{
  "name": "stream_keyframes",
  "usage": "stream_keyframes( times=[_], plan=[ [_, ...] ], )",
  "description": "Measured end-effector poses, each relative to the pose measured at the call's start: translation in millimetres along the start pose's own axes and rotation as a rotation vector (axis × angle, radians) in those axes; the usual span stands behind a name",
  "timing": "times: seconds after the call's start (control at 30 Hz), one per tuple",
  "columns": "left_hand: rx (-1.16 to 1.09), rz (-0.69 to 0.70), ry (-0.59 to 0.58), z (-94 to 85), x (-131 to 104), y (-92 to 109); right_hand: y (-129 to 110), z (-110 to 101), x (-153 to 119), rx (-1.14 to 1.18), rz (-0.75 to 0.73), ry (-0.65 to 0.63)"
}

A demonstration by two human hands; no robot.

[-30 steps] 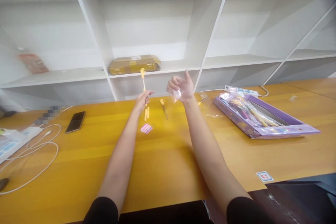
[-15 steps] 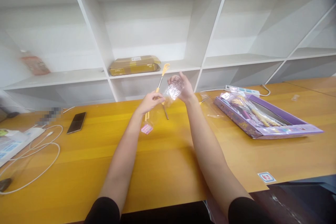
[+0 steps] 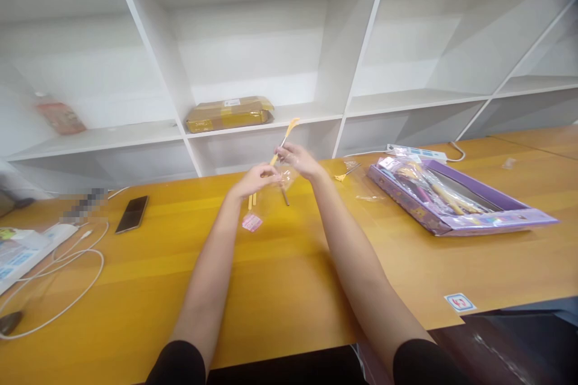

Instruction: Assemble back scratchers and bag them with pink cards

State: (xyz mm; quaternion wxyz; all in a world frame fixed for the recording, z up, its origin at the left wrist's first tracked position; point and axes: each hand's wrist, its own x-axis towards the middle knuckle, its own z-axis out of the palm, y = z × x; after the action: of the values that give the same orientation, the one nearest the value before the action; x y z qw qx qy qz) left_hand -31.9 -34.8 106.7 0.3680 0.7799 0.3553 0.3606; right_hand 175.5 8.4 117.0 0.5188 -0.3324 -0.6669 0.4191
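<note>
A back scratcher (image 3: 292, 126) with a yellow claw head and a metal shaft is held tilted above the table. My left hand (image 3: 257, 180) is closed around its lower, yellow handle. The fingers of my right hand (image 3: 298, 160) pinch the shaft below the claw. Crumpled clear plastic (image 3: 289, 177) shows under my right hand; whether it touches the hand I cannot tell. Behind my left hand lie yellow handle pieces (image 3: 251, 201), a pink card (image 3: 251, 222) and a thin dark rod (image 3: 285, 196), partly hidden.
On the right, a purple box (image 3: 497, 224) holds wrapped back scratchers. Another yellow claw (image 3: 341, 177) lies on plastic beside it. A phone (image 3: 132, 214), white cables (image 3: 100, 264) and a power strip (image 3: 36, 255) are on the left. A cardboard box (image 3: 228, 115) sits on the shelf behind.
My right hand has let the crumpled clear plastic drop and moved left onto the back scratcher's shaft. The back scratcher leans slightly further right; my left hand still holds it.
</note>
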Motion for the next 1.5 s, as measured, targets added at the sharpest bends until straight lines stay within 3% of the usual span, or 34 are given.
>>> stream_keyframes(
  times=[0.1,0.17,0.23,0.3,0.47,0.63,0.87,1.1,1.27,1.5],
  plan=[
    [-0.066,-0.012,0.086,-14.5,-5,2,2,-14,7,0.159,-0.118,0.28],
    [-0.182,-0.063,0.102,-26.5,-10,4,-5,-31,4,0.193,-0.17,0.361],
    [-0.286,-0.103,0.126,-37.4,-15,6,-17,-50,-7,0.156,-0.186,0.318],
    [-0.312,-0.107,0.205,-45.6,-19,7,-33,-65,-23,0.086,-0.146,0.197],
    [-0.169,-0.072,0.389,-52.5,-17,6,-72,-82,-64,-0.184,-0.008,-0.046],
    [0.022,-0.061,0.447,-52.0,-18,15,-94,-82,-81,-0.356,0.076,-0.277],
    [0.157,-0.016,0.38,-52.3,-28,41,-113,-65,-83,-0.444,0.072,-0.39],
    [0.227,-0.034,0.347,-51.0,-35,55,-107,-44,-69,-0.625,0.025,-0.322],
    [0.214,-0.022,0.279,-54.6,-36,53,-100,-43,-63,-0.604,0.009,-0.298],
    [0.115,0.012,0.199,-58.0,-36,49,-108,-44,-69,-0.595,0.103,-0.325]
  ],
)
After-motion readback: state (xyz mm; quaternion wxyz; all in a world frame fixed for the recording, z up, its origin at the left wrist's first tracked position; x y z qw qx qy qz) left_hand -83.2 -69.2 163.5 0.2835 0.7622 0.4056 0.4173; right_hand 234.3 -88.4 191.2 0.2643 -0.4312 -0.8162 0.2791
